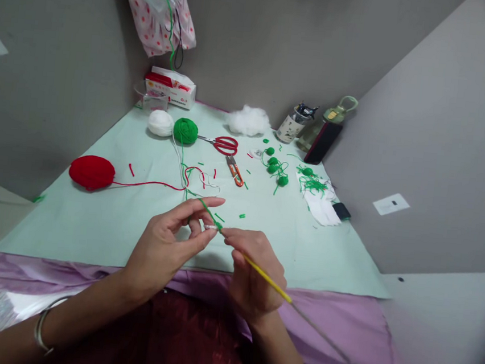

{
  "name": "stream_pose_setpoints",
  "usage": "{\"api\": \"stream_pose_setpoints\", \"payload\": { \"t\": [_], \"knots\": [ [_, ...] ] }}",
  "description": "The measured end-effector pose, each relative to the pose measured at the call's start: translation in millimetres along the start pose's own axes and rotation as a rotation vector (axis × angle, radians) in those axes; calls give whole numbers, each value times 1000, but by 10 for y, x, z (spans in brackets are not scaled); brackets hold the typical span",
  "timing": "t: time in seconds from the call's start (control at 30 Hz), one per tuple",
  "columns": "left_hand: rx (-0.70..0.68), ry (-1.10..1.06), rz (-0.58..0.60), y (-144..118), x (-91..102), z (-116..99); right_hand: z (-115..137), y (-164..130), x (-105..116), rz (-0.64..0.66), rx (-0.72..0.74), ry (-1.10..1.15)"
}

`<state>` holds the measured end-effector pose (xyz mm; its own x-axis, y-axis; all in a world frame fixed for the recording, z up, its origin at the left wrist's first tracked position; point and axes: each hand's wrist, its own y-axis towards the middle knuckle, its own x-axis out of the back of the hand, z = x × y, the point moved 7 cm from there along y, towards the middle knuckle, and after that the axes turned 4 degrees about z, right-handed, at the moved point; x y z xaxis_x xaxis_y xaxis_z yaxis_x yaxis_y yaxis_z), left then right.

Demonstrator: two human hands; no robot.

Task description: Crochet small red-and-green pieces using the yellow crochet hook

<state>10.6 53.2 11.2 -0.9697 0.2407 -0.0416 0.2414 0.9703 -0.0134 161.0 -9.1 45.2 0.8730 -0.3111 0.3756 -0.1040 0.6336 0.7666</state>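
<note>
A small white and green crochet piece (211, 227) is pinched between the thumb and fingers of my left hand (161, 246). Over the raised index finger of that hand runs a green yarn strand (209, 210). My right hand (257, 269) grips a crochet hook (268, 279) with a yellow grip and a long grey shaft slanting down to the right. The hook's tip meets the green stitches at the piece; its exact end is too small to make out. Beyond my hands, red, white and green strands cross near a loose red yarn loop (195, 168).
A red yarn ball (92, 173) lies left; white (160, 123) and green (185, 131) balls sit behind. Red-handled scissors (225, 145), orange snips (235, 171), white stuffing (249, 121) and small green balls (272, 168) are farther back. A phone (323, 143) leans against a bottle (334, 115).
</note>
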Motion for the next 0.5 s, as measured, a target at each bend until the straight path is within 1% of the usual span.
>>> {"api": "stream_pose_setpoints", "payload": {
  "t": [0.13, 0.2, 0.4, 0.5],
  "knots": [
    [45, -92, 79, 3, -33, 25, -140, -8, 51, -102, -178, 247],
    [45, -110, 84, 3, -31, 21, -172, -4, 63, -110, -222, 285],
    [26, -42, 63, 3, -8, -1, -123, -18, 40, -72, -151, 178],
    [25, -38, 90, 4, -12, 4, -128, -9, 40, -87, -168, 211]
  ]
}}
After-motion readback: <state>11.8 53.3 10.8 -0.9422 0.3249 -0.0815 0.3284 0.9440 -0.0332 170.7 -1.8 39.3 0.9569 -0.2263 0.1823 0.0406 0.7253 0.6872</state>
